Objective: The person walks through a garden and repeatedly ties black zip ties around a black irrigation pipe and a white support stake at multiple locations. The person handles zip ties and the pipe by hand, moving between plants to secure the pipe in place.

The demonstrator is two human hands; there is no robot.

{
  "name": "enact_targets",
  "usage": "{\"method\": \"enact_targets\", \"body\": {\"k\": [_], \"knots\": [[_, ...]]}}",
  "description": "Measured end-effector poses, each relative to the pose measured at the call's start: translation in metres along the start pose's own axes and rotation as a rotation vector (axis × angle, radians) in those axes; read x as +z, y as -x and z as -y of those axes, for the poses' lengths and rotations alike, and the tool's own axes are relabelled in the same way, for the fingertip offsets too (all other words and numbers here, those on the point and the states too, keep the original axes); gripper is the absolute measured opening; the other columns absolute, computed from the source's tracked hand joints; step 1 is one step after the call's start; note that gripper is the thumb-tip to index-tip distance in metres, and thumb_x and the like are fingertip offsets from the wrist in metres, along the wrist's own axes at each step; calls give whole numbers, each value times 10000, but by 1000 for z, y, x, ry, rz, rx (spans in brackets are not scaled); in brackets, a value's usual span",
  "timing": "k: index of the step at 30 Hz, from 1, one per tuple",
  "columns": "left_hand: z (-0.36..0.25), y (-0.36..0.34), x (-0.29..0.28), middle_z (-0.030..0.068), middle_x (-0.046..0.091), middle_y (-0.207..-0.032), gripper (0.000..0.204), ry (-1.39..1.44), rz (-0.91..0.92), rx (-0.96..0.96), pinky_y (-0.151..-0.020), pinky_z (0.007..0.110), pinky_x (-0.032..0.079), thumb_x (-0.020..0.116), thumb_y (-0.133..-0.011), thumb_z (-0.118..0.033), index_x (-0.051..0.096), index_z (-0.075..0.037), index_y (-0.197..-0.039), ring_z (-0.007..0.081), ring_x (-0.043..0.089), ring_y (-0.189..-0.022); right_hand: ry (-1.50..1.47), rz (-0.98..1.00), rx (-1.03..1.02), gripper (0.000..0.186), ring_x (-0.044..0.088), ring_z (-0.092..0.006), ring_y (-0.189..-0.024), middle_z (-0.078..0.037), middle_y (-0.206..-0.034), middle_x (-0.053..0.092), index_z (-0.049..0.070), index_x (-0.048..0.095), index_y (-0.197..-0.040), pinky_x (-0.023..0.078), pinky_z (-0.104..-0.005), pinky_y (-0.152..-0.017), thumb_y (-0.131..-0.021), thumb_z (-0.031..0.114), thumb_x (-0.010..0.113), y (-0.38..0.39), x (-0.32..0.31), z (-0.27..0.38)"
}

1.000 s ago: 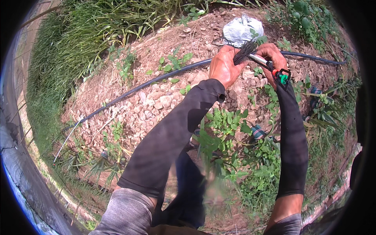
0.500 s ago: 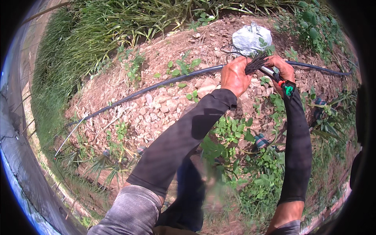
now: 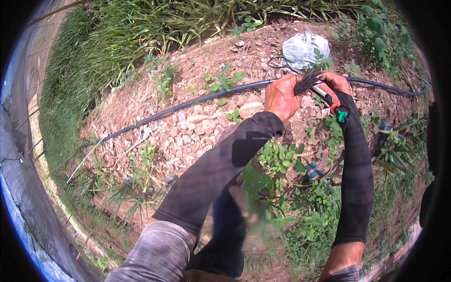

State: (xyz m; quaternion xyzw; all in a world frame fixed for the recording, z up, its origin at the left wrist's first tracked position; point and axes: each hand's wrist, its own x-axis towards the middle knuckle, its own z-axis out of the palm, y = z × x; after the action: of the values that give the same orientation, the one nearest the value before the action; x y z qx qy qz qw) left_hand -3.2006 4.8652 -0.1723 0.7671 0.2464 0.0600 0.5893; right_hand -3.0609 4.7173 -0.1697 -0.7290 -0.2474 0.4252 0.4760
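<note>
My left hand [image 3: 282, 97] is closed around a bundle of thin dark strands [image 3: 307, 82], whose loose ends fan out toward the right. Close beside it, my right hand [image 3: 337, 83] is bent inward with its fingertips at the strands. Held in that same hand is a small sprinkler stake [image 3: 322, 90] with a pale and black stem. Its red and green head [image 3: 342, 114] sticks out below the palm, near the wrist. Fingers partly hide what my right fingertips pinch. A dark looped cord [image 3: 278, 61] shows just beyond my left hand.
A black irrigation hose [image 3: 197, 100] curves across the stony soil behind my hands. Beyond it lies a white sack [image 3: 306, 50]. Small stones [image 3: 190, 130], leafy weeds [image 3: 277, 157] and a thin white stake [image 3: 84, 161] are nearer. Tall grass [image 3: 117, 51] borders the far left.
My right hand and the sprinkler's red and green head have shifted slightly left and down. My left hand keeps its hold on the strands. The view has moved a little.
</note>
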Motion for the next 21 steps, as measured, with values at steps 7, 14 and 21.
{"method": "enact_targets", "body": {"k": [7,14,21], "knots": [[-9,4,2,110,627,-885,231,-72,35,61,-688,426,498,685,-712,-62,658,-80,-940,339,624,-799,-181,-17,409,67,572,-82,-760,-8,-812,645,10,642,-867,454,-241,-735,-806,-1,617,-1,-2,37],[-21,7,-14,110,640,-878,298,-32,102,-3,-710,349,497,648,-725,-4,671,-70,-1015,274,642,-797,-213,-37,89,167,564,-74,-776,8,-867,596,44,567,-981,460,-231,-666,-832,75,636,-5,-5,-14],[-9,73,-73,107,633,-871,270,-55,69,-127,-713,356,493,688,-790,-154,669,-67,-1044,266,631,-800,194,68,-59,202,583,-101,-785,-15,-903,615,61,658,-1040,490,-247,-647,-847,63,600,-1,-3,19]]}}
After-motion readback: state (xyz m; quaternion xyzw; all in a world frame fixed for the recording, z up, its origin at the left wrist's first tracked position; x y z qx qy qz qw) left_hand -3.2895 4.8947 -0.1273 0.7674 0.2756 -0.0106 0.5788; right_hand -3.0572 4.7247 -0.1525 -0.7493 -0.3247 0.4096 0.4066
